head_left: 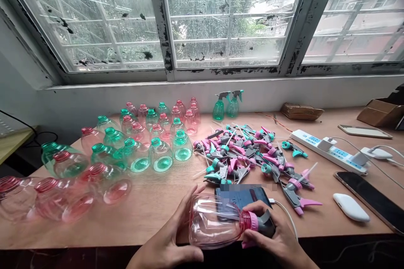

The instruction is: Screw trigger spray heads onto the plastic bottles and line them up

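A clear pink spray bottle (214, 222) lies on its side in the air over the table's front edge, base to the left. My left hand (176, 231) is curved round its base end, thumb in front and fingers behind. My right hand (277, 235) grips the grey and pink spray head (254, 221) at the bottle's neck, fingers on the pink collar. The head sits on the neck, with its tube inside the bottle. Behind the bottle lies a phone (225, 191) with its screen lit, partly hidden.
Several green bottles (160, 155) and pink bottles (116, 185) without heads stand at left. A pile of spray heads (233, 147) covers the middle. Two green spray bottles (218, 109) stand behind. At right are a power strip (328, 151), a dark phone (372, 195) and a white case (351, 207).
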`<state>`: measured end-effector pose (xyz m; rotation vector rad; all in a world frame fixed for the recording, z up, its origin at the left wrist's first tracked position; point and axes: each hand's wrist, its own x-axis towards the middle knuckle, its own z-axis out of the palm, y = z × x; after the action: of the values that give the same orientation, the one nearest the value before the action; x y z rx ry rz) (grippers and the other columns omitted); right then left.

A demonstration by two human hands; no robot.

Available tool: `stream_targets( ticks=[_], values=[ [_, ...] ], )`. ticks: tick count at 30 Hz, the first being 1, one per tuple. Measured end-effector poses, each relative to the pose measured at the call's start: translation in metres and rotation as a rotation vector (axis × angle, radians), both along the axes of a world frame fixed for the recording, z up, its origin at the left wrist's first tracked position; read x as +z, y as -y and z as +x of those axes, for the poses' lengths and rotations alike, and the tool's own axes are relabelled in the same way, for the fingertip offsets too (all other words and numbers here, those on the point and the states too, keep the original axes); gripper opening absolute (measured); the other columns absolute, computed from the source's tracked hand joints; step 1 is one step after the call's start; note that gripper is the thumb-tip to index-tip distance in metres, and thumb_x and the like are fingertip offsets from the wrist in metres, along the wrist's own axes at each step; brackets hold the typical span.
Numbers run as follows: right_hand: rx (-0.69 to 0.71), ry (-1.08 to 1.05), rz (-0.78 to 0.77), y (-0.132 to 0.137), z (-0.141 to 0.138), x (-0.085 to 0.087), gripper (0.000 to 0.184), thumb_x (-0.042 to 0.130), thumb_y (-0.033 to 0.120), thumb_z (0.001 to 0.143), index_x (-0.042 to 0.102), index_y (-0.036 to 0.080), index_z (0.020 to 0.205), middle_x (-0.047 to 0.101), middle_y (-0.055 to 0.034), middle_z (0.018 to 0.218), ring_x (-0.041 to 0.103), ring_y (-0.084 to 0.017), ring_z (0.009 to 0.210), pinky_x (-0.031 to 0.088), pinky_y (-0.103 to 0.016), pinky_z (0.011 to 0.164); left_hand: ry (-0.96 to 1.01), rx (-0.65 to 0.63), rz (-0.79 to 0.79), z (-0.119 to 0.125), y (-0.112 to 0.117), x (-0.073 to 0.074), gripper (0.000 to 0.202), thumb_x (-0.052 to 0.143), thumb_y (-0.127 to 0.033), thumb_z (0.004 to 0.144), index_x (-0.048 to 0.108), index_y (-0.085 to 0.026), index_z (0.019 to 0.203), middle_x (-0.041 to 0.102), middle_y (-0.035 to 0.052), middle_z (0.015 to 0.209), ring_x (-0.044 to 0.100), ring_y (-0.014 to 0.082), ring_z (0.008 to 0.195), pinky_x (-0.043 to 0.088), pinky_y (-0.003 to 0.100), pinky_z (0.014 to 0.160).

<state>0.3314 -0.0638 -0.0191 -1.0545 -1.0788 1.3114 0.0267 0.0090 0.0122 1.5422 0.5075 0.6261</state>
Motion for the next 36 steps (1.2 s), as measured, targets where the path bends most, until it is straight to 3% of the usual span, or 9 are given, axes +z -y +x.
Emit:
stream_targets(
  ticks=[2, 7, 13, 16, 20, 24, 28, 33, 36],
  values=[
    [-0.009, 0.002, 0.002, 0.000, -0.001, 0.001, 0.043, 0.097, 0.046, 0.082, 0.074, 0.021, 0.109, 0.078, -0.0022, 0.083, 0.080, -0.021, 0.066, 0.071, -0.035, 0.069, 0.026, -0.021, -0.063, 0.001, 0.000, 0.005, 0.101, 0.087, -0.047, 0.089, 0.026, -0.048, 0.169, 0.017, 0.0062, 0.186, 0.023, 0.0415, 0.169, 0.033, 0.061, 0.133],
    [0.047, -0.026, -0.019, 0.000, 0.000, 0.005, 0.045, 0.094, 0.051, 0.084, 0.072, 0.020, 0.109, 0.080, -0.0037, 0.078, 0.080, -0.022, 0.068, 0.071, -0.036, 0.070, -0.092, 0.044, 0.110, 0.000, -0.001, 0.008, 0.083, 0.071, -0.034, 0.104, 0.023, -0.052, 0.169, 0.016, 0.0015, 0.187, 0.017, 0.0329, 0.172, 0.020, 0.056, 0.138],
    [0.025, 0.020, 0.006, -0.001, 0.000, 0.005, 0.045, 0.096, 0.049, 0.082, 0.073, 0.020, 0.108, 0.080, -0.0034, 0.080, 0.079, -0.021, 0.067, 0.071, -0.035, 0.070, -0.002, 0.012, 0.032, 0.000, -0.002, 0.002, 0.103, 0.088, -0.047, 0.088, 0.025, -0.049, 0.170, 0.017, 0.0032, 0.187, 0.020, 0.0400, 0.170, 0.017, 0.060, 0.138],
    [0.042, 0.020, -0.003, -0.001, 0.000, 0.004, 0.044, 0.095, 0.049, 0.083, 0.073, 0.019, 0.108, 0.080, -0.0034, 0.078, 0.079, -0.021, 0.068, 0.070, -0.034, 0.070, 0.013, -0.001, -0.028, 0.002, -0.002, 0.006, 0.097, 0.086, -0.048, 0.090, 0.029, -0.045, 0.169, 0.023, 0.0066, 0.185, 0.027, 0.0404, 0.168, 0.025, 0.062, 0.135],
    [0.038, -0.017, 0.003, -0.002, -0.001, 0.004, 0.044, 0.094, 0.050, 0.084, 0.073, 0.019, 0.109, 0.080, -0.0026, 0.075, 0.079, -0.021, 0.066, 0.070, -0.034, 0.069, -0.065, 0.042, 0.071, 0.002, 0.000, 0.007, 0.083, 0.073, -0.037, 0.103, 0.024, -0.053, 0.168, 0.022, 0.0018, 0.186, 0.028, 0.0345, 0.169, 0.024, 0.059, 0.137],
    [0.007, -0.003, 0.009, -0.002, -0.003, 0.006, 0.044, 0.096, 0.049, 0.082, 0.074, 0.020, 0.107, 0.080, -0.0020, 0.078, 0.079, -0.020, 0.066, 0.070, -0.032, 0.068, -0.009, 0.037, 0.059, 0.000, 0.000, 0.005, 0.100, 0.083, -0.045, 0.093, 0.020, -0.051, 0.170, 0.018, 0.0012, 0.186, 0.019, 0.0373, 0.171, 0.017, 0.060, 0.138],
    [0.000, -0.019, -0.008, -0.001, -0.004, 0.008, 0.047, 0.097, 0.052, 0.080, 0.074, 0.020, 0.107, 0.080, -0.0019, 0.078, 0.079, -0.020, 0.068, 0.070, -0.032, 0.068, -0.009, 0.000, -0.045, 0.003, 0.000, 0.009, 0.100, 0.086, -0.045, 0.090, 0.027, -0.043, 0.170, 0.020, 0.0058, 0.186, 0.025, 0.0405, 0.169, 0.027, 0.060, 0.136],
    [-0.009, 0.006, 0.005, 0.000, -0.004, 0.008, 0.045, 0.094, 0.054, 0.082, 0.074, 0.022, 0.107, 0.080, -0.0016, 0.073, 0.078, -0.020, 0.065, 0.068, -0.029, 0.067, -0.054, 0.025, 0.055, 0.002, 0.000, 0.008, 0.090, 0.076, -0.033, 0.100, 0.022, -0.052, 0.169, 0.023, 0.0023, 0.185, 0.035, 0.0348, 0.166, 0.028, 0.058, 0.136],
    [-0.001, 0.026, -0.011, -0.001, -0.003, 0.005, 0.048, 0.095, 0.055, 0.081, 0.073, 0.022, 0.107, 0.080, -0.0020, 0.075, 0.079, -0.021, 0.066, 0.069, -0.031, 0.068, -0.059, 0.053, 0.055, -0.003, 0.000, 0.001, 0.102, 0.084, -0.039, 0.093, 0.019, -0.051, 0.170, 0.021, 0.0019, 0.186, 0.027, 0.0365, 0.169, 0.020, 0.060, 0.137]
  ],
)
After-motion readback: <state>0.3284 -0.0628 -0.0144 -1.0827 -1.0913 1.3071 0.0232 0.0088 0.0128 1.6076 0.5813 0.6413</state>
